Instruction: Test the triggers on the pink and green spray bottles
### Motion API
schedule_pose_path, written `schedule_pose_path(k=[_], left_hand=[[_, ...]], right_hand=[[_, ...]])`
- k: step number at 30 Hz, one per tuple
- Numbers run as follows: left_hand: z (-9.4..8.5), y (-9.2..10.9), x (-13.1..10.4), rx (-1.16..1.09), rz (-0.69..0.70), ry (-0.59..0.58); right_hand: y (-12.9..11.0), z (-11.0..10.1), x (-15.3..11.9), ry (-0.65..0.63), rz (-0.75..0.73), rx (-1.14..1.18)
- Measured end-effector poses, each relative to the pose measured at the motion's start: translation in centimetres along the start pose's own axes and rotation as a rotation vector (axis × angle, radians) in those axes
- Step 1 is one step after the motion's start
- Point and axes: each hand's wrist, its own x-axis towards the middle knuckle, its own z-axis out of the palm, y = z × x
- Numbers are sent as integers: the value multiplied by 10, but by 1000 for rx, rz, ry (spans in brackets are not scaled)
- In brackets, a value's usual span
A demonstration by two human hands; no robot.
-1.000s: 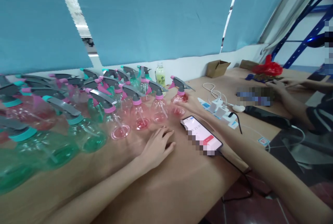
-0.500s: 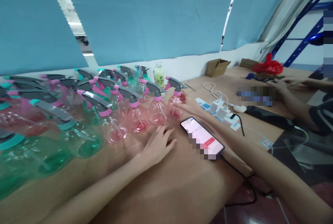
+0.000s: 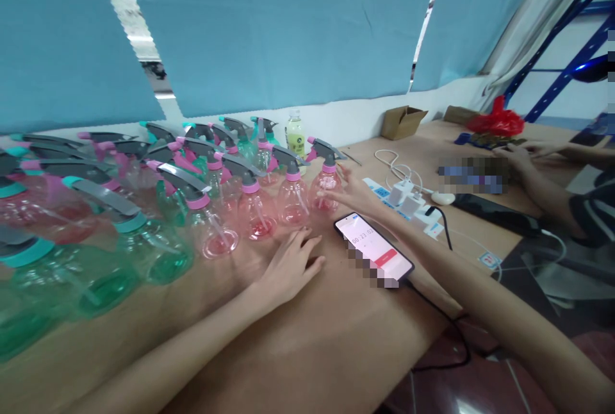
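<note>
On the wooden table my left hand lies flat, fingers spread, holding nothing. Its fingertips are just in front of a pink spray bottle with a grey trigger head. My right hand is at the right side of the end pink spray bottle, fingers apart; one finger overlaps the bottle's front, and I cannot tell whether it touches. That bottle stands upright. A phone showing a timer lies below my right hand, beside the forearm. Other pink bottles and green spray bottles stand crowded to the left.
A labelled drink bottle stands behind the spray bottles. A power strip with chargers and cables lies right of my forearm. Farther off are a cardboard box, a red plastic bag and another person's hands.
My right hand's fingers have spread a little apart beside the end pink bottle. The view has shifted slightly; my left hand stays flat on the table.
</note>
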Motion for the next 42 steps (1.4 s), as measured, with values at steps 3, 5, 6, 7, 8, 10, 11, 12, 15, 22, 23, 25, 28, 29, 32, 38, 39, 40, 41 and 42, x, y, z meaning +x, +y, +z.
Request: schedule_pose_path(k=[3, 5, 6, 7, 8, 10, 11, 12, 15, 22, 23, 25, 28, 29, 32, 38, 39, 40, 41, 42], left_hand=[[-3, -1, -16, 2, 10, 3], [-8, -1, -30, 2, 16, 6], [-11, -1, -38, 3, 17, 9], [-14, -1, -48, 2, 18, 11], [-17, -2, -57, 0, 19, 14], [-24, -4, -79, -10, 17, 19], [-28, -5, -91, -18, 10, 24], [-33, -6, -104, -25, 0, 34], [-50, -13, -147, -35, -42, 80], [-112, -36, -272, 45, -346, 205], [-121, -41, -292, 49, -413, 235], [-137, -53, -332, 30, -549, 291], [-157, -73, -387, -46, -746, 536], [-164, -80, -403, -97, -832, 646], [-183, -99, -442, -171, -1025, 845], [-205, -151, -478, -60, -1110, 1057], [-205, -162, -478, -44, -1107, 1075], [-204, -173, -477, -34, -1100, 1083], [-204, -183, -474, -22, -1094, 1093], [-203, -192, -470, -12, -1084, 1099]], right_hand=[[-9, -9, -24, 19, 35, -57], [-24, -13, -44, 11, 47, -101], [-35, -13, -54, -16, 27, -98], [-47, -12, -64, -35, -1, -84], [-61, -9, -73, -82, -50, -65], [-89, 4, -86, -206, -94, -32], [-103, 13, -91, -282, -132, 13], [-117, 23, -94, -370, -160, 52], [-153, 62, -99, -560, -274, 180], [-244, 154, -107, -689, -434, 373], [-258, 167, -109, -700, -435, 395], [-286, 193, -115, -728, -440, 443], [-325, 233, -124, -787, -460, 529], [-337, 246, -127, -811, -463, 553], [-370, 282, -135, -873, -454, 588], [-410, 335, -140, -938, -409, 589], [-412, 342, -140, -949, -397, 591], [-413, 348, -139, -961, -385, 594], [-413, 355, -138, -973, -372, 597], [-412, 360, -137, -984, -360, 600]])
